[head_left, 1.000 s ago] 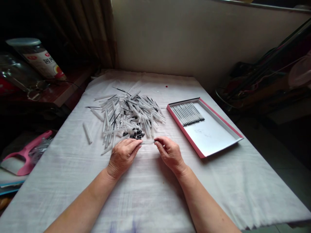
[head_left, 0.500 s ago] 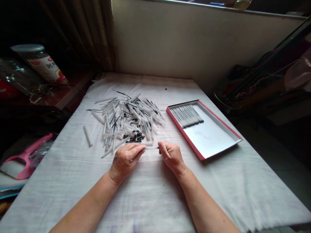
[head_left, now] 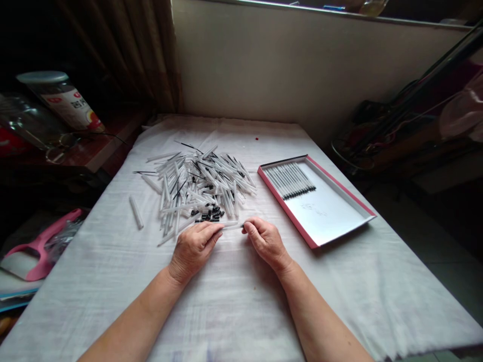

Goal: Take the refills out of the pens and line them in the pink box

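Note:
My left hand [head_left: 195, 249] is closed around a slim clear pen barrel [head_left: 232, 228] that points to the right. My right hand [head_left: 264, 243] pinches the black end piece [head_left: 243, 226] at the right end of that barrel, with fingertips hiding much of it. Just beyond the hands lies a heap of translucent pen barrels [head_left: 226, 197] mixed with thin dark refills. At the heap's near edge several small black caps [head_left: 211, 215] are scattered. To the right, a shallow red-edged box lid [head_left: 332, 221] holds a row of pens with black ends [head_left: 292, 180].
A white cloth [head_left: 226, 311] covers the table. One loose barrel [head_left: 136, 212] lies left of the heap. A pink-handled tool [head_left: 37, 246] is off the left edge, below a lidded jar [head_left: 68, 100] on a side cabinet. A pale wall [head_left: 264, 65] rises behind.
My right hand has shifted slightly left, narrowing the gap between the hands. My left hand stays nearly in place on the barrel.

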`<state>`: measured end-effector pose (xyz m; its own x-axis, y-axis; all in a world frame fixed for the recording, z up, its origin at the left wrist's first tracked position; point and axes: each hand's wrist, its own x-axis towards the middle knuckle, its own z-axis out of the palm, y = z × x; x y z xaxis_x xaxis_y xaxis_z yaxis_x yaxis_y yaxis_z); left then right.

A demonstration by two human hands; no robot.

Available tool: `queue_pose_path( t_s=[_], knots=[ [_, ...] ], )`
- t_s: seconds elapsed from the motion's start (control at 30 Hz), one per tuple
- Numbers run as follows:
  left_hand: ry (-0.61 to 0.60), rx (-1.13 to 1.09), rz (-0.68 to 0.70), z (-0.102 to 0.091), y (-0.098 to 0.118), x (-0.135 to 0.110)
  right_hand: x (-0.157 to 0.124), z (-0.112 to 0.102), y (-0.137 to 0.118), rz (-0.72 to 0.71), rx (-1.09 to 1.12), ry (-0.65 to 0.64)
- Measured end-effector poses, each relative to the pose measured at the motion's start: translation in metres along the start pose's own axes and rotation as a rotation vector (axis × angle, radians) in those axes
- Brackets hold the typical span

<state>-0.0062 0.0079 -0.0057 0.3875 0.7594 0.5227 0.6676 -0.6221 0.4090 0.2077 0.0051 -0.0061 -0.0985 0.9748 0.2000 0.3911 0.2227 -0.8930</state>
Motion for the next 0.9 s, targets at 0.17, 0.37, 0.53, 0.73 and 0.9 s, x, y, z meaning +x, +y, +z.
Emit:
queue_pose_path(
  t_s=[0.17, 0.37, 0.53, 0.73, 0.9],
  knots=[
    [-0.001, -0.007, -0.007, 0.0, -0.001, -0.001, -0.001, 0.001, 0.002, 0.006, 0.075, 0.006],
    [-0.007, 0.0, 0.001, 0.0, 0.0, -0.001, -0.001, 0.0, 0.002, 0.011, 0.046, -0.018],
    [-0.055, -0.019, -0.03, -0.002, 0.0, 0.0, -0.001, 0.0, 0.006, 0.019, 0.149, -0.011],
    [-0.088, -0.038, -0.149, -0.012, -0.004, 0.001, 0.004, -0.008, 0.001, 0.062, 0.298, 0.115],
    [-0.048, -0.127, -0.248, -0.013, -0.006, 0.002, 0.006, -0.011, -0.002, 0.123, 0.357, 0.118]
  ],
)
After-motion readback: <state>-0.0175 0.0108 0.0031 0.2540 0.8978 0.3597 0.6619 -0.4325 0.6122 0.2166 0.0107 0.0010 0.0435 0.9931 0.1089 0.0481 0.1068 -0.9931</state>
